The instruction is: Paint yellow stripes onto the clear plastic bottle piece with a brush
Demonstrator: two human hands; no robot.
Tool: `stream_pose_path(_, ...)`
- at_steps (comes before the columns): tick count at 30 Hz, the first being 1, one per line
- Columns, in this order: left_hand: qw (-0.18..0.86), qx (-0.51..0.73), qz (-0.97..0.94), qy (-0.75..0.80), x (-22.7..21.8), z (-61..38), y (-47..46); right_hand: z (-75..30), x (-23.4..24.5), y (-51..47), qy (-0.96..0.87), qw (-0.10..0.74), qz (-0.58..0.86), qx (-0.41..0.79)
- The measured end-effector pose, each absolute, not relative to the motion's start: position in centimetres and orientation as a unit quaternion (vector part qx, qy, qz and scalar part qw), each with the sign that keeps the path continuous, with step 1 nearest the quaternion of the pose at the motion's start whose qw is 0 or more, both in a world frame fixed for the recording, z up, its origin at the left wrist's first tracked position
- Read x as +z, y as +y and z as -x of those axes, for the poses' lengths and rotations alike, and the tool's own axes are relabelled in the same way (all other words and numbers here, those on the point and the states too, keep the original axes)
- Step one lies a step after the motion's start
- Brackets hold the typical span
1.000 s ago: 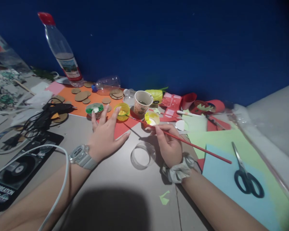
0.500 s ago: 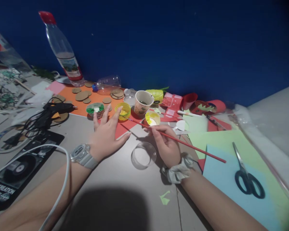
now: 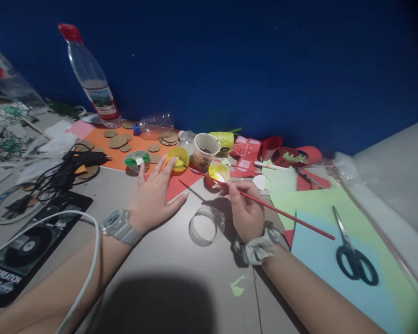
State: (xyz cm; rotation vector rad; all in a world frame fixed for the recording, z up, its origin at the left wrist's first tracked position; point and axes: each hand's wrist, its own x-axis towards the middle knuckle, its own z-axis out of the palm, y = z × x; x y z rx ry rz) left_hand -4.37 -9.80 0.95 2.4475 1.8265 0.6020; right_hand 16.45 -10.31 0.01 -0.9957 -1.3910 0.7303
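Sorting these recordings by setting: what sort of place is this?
Probably a craft table: the right hand holds a red paintbrush, and scissors lie on coloured paper.

White capitals reading "LORYCREATION" (image 3: 2, 273) stand on the black printed panel (image 3: 33, 246) at the left, the word running up to the picture's edge. The smaller line and the round badge (image 3: 6, 287) below are illegible. Print on the red-capped bottle's label (image 3: 101, 100) is too small to read.
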Motion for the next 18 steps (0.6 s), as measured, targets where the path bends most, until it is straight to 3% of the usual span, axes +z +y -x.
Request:
stream_pose_path(7, 0.013, 0.281, -0.738, 0.613, 2.7, 5.3, -9.8, -16.7, -0.1, -9.8, -0.565, 0.632, 0.45, 0.28)
stream_pose_path(18, 0.032, 0.302, -0.735, 0.606, 5.8, 5.2, -6.3, -17.5, 0.3, -9.8, -0.554, 0.628, 0.457, 0.298)
